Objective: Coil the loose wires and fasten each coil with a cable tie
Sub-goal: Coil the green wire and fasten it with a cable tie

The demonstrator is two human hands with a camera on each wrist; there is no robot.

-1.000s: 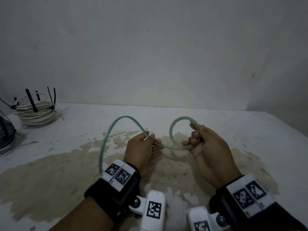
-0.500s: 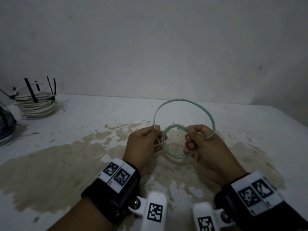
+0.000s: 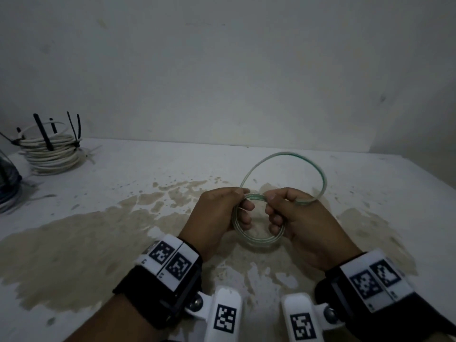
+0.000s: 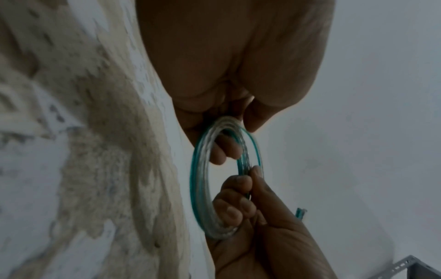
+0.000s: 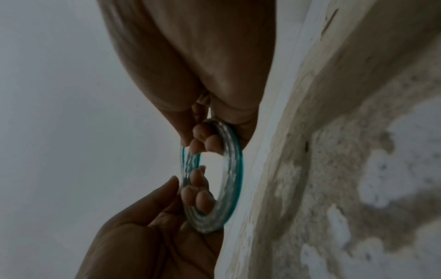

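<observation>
A clear wire with a green stripe is wound into a small coil (image 3: 259, 241) held upright above the table between both hands. My left hand (image 3: 243, 206) grips the coil's left side with curled fingers. My right hand (image 3: 271, 208) grips its right side. A larger loose loop (image 3: 286, 154) of the same wire arcs up behind the hands and ends under the right hand. The left wrist view shows the coil (image 4: 200, 179) with my left hand (image 4: 224, 149) above and my right hand (image 4: 238, 196) below. In the right wrist view the coil (image 5: 232, 169) sits between my right hand (image 5: 203, 141) and my left hand (image 5: 195, 194).
A stack of white wire coils bound with black cable ties (image 3: 49, 151) stands at the back left. A dark object (image 3: 7, 174) lies at the left edge. The white table (image 3: 370, 183) has a wide brown stain (image 3: 86, 248). A wall rises close behind.
The long loose loop swung from the left over to the right and shrank. My left hand closed in on the coil, so both hands now hold it.
</observation>
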